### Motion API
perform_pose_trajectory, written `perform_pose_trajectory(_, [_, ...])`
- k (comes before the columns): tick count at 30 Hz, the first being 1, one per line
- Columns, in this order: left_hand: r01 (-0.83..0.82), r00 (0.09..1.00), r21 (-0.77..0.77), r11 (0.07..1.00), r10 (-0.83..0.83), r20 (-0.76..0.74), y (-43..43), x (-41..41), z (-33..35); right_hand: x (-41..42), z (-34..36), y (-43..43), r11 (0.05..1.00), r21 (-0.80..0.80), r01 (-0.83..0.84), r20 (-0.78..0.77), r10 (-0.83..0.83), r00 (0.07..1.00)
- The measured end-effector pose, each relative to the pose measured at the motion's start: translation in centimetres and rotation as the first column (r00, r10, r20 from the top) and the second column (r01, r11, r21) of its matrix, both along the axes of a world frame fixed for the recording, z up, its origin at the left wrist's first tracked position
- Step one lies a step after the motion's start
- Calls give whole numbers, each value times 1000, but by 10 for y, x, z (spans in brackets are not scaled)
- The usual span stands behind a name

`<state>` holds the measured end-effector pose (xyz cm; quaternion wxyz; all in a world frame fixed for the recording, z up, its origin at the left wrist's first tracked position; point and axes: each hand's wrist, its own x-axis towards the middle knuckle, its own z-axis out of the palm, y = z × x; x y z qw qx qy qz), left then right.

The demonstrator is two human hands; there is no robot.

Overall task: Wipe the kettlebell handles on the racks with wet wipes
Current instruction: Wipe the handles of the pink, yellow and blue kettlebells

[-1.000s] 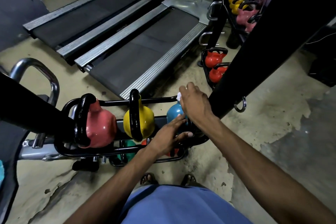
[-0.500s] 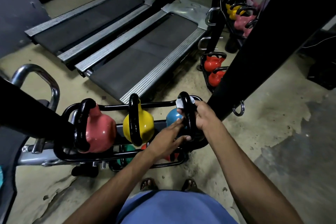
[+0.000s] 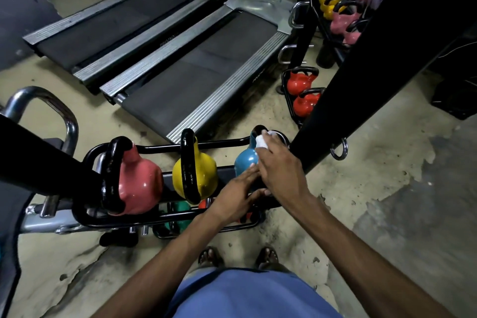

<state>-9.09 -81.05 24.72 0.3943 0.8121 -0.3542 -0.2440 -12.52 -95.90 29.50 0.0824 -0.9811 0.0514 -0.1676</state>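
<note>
**Handle wipe in progress: blue bell, near rack**

- Treadmills (image 3: 180, 80): two, lying side by side beyond your work. Not part of the job.
- Post (image 3: 361, 72): black, slanting across the right of your view and hiding part of the far rack.
- Rack (image 3: 154, 222): you are standing right in front of it. Its top tier is carrying three bells in a row, and green and red bells are showing through on the tier below.
- Far rack (image 3: 285, 90): it is holding red bells, with yellow and pink ones above. You are nowhere near these, so I judge them left to do.
- Pink bell (image 3: 139, 183) and yellow bell (image 3: 204, 175): both are sitting untouched to your left. Whether their handles are wiped I cannot tell.
- Blue bell (image 3: 244, 162): rightmost on the top tier, and the one you are working on. Its handle (image 3: 258, 130) is mostly covered by your hand.
- Right hand (image 3: 281, 170): your fingers are curling over the handle and pressing the wipe against it.
- Left hand (image 3: 235, 199): your fingers are lying nearly straight against the blue bell's side, steadying it and gripping nothing.
- Wipe (image 3: 262, 141): white and bunched, poking out from under your right fingertips at the top of the handle.
</note>
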Motion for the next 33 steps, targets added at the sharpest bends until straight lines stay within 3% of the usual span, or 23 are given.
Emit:
perform_pose_trajectory(1, [1,1000,-1,1000,-1,4,0,0,-1,-13,1,3,980,195,34,69,-48,996])
perform_pose_trajectory(3, [7,1000,1,1000,-7,11,0,0,-1,-26,7,14,802,582,135,116,-245,962])
perform_pose_trajectory(5, [6,1000,9,1000,-6,3,2,0,2,-14,3,14,509,813,283,-44,-431,901])
perform_pose_trajectory(6, [7,1000,6,1000,-7,7,2,0,4,-2,0,9,279,900,334,-176,-469,866])
perform_pose_trajectory(8, [19,999,21,1000,-20,49,2,0,7,23,0,-8,-239,908,345,-412,-350,842])
perform_pose_trajectory(9, [30,997,39,999,-33,70,1,1,7,32,5,-14,-439,823,362,-491,-225,842])
perform_pose_trajectory(10, [42,995,56,998,-47,85,1,1,7,38,14,-17,-554,739,383,-517,-103,850])
perform_pose_trajectory(12, [57,993,79,995,-64,95,0,2,5,43,29,-16,-620,685,383,-505,-25,863])
perform_pose_trajectory(14, [59,993,74,995,-67,97,1,3,3,39,37,-7,-589,732,344,-492,-107,864])
perform_pose_trajectory(15, [59,994,57,997,-63,87,1,3,3,31,37,-1,-522,797,303,-464,-208,861])
perform_pose_trajectory(16, [51,996,36,998,-53,71,1,3,3,20,33,4,-359,892,275,-399,-336,853])
perform_pose_trajectory(17, [40,998,20,999,-41,52,1,3,2,10,28,8,-93,960,264,-277,-456,846])
perform_pose_trajectory(18, [32,999,5,999,-32,37,2,2,0,1,23,9,238,936,258,-111,-497,861])
perform_pose_trajectory(19, [24,999,-13,1000,-24,29,2,1,-2,-3,17,9,519,826,220,43,-447,894])
perform_pose_trajectory(20, [23,999,-32,999,-22,33,2,1,-3,-2,14,6,725,670,161,129,-327,936])
perform_pose_trajectory(21, [28,999,-47,998,-26,43,2,1,-5,3,10,2,878,470,92,135,-175,975])
perform_pose_trajectory(22, [39,998,-60,997,-36,57,2,2,-6,12,7,-1,969,244,27,74,-46,996])
perform_pose_trajectory(24, [56,997,-68,996,-51,65,2,3,-7,37,9,-2,982,-182,-43,-80,29,996])
perform_pose_trajectory(26, [69,995,-57,996,-65,69,1,5,-9,59,25,3,898,-424,-119,-251,10,968])
perform_pose_trajectory(29, [100,993,-17,995,-99,69,0,7,-9,86,44,13,861,-453,-231,-519,-44,854])
perform_pose_trajectory(33, [104,992,-5,995,-103,74,2,6,-5,101,61,13,940,-336,-67,-519,-126,845])
